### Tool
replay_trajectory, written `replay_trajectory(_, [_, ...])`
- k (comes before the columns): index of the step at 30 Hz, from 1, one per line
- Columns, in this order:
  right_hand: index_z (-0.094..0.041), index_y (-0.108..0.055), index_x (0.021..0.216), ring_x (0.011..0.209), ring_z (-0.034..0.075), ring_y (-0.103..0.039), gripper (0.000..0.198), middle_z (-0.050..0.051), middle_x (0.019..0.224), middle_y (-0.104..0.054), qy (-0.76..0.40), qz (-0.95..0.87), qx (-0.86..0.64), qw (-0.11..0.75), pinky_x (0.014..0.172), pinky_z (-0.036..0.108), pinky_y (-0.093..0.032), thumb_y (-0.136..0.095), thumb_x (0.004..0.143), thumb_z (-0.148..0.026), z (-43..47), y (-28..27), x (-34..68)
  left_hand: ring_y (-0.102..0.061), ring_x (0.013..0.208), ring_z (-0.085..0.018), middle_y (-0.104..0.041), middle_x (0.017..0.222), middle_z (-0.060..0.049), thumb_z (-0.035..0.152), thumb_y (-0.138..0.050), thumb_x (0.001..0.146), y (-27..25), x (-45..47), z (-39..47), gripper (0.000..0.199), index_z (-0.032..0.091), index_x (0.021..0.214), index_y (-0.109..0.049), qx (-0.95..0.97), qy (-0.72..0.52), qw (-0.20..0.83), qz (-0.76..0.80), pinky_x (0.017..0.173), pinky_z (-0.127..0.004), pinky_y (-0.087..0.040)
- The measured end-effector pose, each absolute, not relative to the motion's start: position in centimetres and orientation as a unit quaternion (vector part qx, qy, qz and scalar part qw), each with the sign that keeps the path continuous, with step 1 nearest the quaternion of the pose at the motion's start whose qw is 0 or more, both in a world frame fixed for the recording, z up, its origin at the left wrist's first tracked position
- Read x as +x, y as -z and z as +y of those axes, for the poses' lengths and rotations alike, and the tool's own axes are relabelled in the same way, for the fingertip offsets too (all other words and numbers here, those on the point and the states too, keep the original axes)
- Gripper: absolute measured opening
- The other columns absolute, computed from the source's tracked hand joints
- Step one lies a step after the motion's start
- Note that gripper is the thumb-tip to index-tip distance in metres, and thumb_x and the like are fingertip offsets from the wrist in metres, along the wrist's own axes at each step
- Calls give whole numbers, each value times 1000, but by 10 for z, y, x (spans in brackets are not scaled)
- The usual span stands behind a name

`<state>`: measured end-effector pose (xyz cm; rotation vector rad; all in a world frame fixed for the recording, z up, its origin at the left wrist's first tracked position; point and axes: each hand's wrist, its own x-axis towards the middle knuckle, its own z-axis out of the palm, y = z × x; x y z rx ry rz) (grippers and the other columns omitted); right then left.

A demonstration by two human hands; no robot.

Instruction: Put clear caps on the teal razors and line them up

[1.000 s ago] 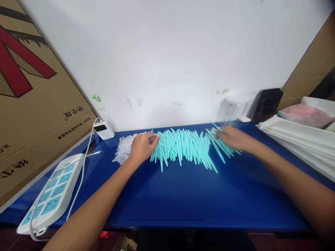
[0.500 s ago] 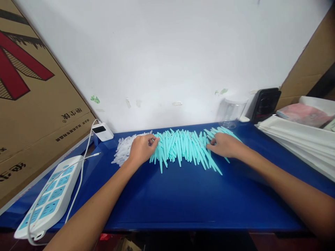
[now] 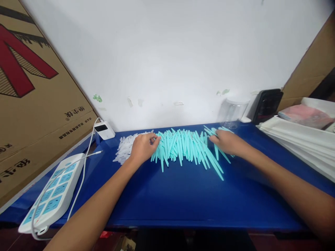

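Observation:
A wide heap of slim teal sticks [image 3: 180, 144] with tapered ends lies on the blue table. My left hand [image 3: 143, 147] is at the heap's left end, thumb and forefinger curled together in a pinch; what lies between the fingertips, if anything, is too small to make out. Partly behind that hand is a pile of small translucent white pieces [image 3: 123, 149]. At the right end my right hand [image 3: 227, 141] is closed on teal sticks [image 3: 216, 153], which poke out past the fingers on both sides. The fingertips are partly hidden and slightly blurred.
A white power strip [image 3: 56, 190] with cables lies on the left, below a small white device [image 3: 104, 130]. A clear jar [image 3: 232, 113] and a black case [image 3: 267, 106] stand by the wall. Stacked white sheets [image 3: 293, 139] lie right; a cardboard box [image 3: 44, 115] stands left.
My right hand has shifted slightly right, and the sticks around it have changed position. One long stick at the heap's front right reaches further toward me. My left hand has barely moved.

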<state>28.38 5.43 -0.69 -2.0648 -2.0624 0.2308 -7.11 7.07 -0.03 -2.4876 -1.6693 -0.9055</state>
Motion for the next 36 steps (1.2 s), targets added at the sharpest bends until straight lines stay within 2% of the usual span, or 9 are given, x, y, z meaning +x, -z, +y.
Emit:
replay_trajectory(5, [-22,-51,80,60,20,-57,24,8,72,-67,-167,-697,-682,148,61,33,-36,-43,100,-33,55,-3,289,-70,69,-21,-76,73,-3,45,-60,98,-1,-73,72,32,22,85,-77,-791,293,5,-537,68,-31,-44])
replay_trajectory(10, [-21,-56,80,76,24,-63,28,9,80,-67,-132,-721,-661,162,64,31,-40,-51,98,-42,51,-3,284,-71,72,-23,-77,75,-4,46,-58,99,-4,-73,71,33,23,88,-78,-790,273,30,-549,68,-32,-44])
replay_trajectory(15, [-22,-57,73,54,17,-47,42,0,58,-48,-214,-713,-663,76,55,32,-34,-59,93,-59,44,-4,283,-72,77,-29,-77,79,-9,48,-54,101,-14,-87,76,36,23,93,-79,-772,189,102,-598,68,-34,-45])
replay_trajectory(19, [-22,-54,66,50,13,-34,52,-3,55,-37,-276,-723,-630,61,52,32,-28,-68,83,-69,39,-7,284,-72,83,-33,-76,84,-14,44,-56,98,-21,-104,84,32,22,94,-79,-757,113,125,-631,71,-36,-47])
replay_trajectory(23, [-22,-54,72,54,14,-37,41,-2,62,-44,-288,-712,-635,81,52,31,-29,-73,82,-57,39,-4,281,-70,81,-30,-77,87,-12,40,-61,92,-24,-117,90,25,24,90,-79,-778,78,95,-616,69,-34,-45])
replay_trajectory(28, [-25,-28,65,53,13,-28,46,-4,59,-29,-213,-727,-645,99,53,32,-24,-63,90,-44,46,6,282,-65,64,-23,-73,73,-5,44,-77,76,-28,-133,93,17,27,77,-78,-809,42,-27,-585,59,-30,-40])
replay_trajectory(31, [-25,-35,69,55,15,-39,38,-2,62,-42,-178,-722,-657,121,55,32,-30,-53,95,-45,50,5,285,-63,59,-21,-74,74,-4,43,-79,71,-27,-140,95,17,27,77,-77,-800,16,-78,-594,55,-29,-38])
replay_trajectory(34, [-24,-44,74,61,18,-51,33,2,68,-55,-138,-728,-656,140,58,32,-35,-50,97,-45,51,1,286,-64,61,-22,-75,75,-6,42,-77,72,-23,-143,98,17,25,72,-74,-796,8,-95,-597,55,-29,-39])
replay_trajectory(36, [-23,-47,74,62,18,-53,31,3,70,-59,-134,-737,-647,145,59,31,-35,-49,97,-44,50,-1,286,-64,60,-23,-74,72,-7,44,-76,74,-21,-142,99,21,25,68,-71,-797,12,-108,-595,54,-30,-38])
